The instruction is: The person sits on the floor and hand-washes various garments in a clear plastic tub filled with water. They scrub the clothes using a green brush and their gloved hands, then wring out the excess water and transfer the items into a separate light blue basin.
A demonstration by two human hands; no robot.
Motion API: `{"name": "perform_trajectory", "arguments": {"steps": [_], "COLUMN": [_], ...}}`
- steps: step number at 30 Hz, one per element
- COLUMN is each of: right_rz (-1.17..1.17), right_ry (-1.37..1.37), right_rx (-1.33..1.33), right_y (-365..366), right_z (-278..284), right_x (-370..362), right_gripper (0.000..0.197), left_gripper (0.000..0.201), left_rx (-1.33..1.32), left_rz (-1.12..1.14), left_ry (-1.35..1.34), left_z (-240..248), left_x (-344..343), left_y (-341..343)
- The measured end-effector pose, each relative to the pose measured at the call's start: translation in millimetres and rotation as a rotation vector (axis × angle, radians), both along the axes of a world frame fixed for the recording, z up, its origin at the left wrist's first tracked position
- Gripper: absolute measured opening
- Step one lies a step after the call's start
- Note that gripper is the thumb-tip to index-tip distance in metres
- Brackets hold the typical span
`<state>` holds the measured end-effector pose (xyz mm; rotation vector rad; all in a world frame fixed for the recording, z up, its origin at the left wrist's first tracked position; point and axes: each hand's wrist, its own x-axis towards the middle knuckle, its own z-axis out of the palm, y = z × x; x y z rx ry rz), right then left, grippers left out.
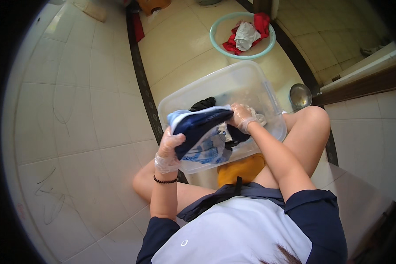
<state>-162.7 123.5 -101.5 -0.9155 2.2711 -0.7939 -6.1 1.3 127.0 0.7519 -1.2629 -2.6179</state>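
Observation:
A navy garment with white and light blue parts [202, 125] is stretched between my two hands above a clear plastic tub [244, 70]. My left hand [168, 147], in a thin see-through glove, grips its left end with the thumb on top. Gloved the same way, my right hand [243, 118] is closed on the other end. Below the cloth, the tub holds a black bundle [203, 104], a blue and white patterned cloth [207, 149] and other pieces partly covered by the garment. The garment's exact kind cannot be made out.
Beyond the tub stands a pale green basin [215, 40] with red and white cloths [247, 37]. A metal bowl [300, 97] sits right of the tub, by a door frame. Something yellow-orange [241, 169] lies between my legs. White tiled wall [75, 119] rises on the left.

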Motion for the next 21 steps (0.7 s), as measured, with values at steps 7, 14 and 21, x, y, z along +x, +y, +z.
{"name": "perform_trajectory", "arguments": {"steps": [7,14,21], "right_rz": [-0.246,0.443,0.158], "right_ry": [-0.850,-0.217,0.273], "right_rx": [-0.596,-0.745,-0.976], "right_y": [-7.7,-16.0,-5.4], "right_z": [31.3,118.6,155.6], "right_x": [-14.0,57.3,100.8], "right_gripper": [0.048,0.067,0.054], "left_gripper": [0.041,0.048,0.039], "left_rx": [0.588,0.155,0.357], "left_rz": [0.258,0.046,0.170], "left_ry": [-0.131,0.133,0.065], "left_z": [-112.1,-167.3,-128.7], "left_x": [31.0,9.0,7.6], "left_y": [-56.6,10.2,20.5]}}
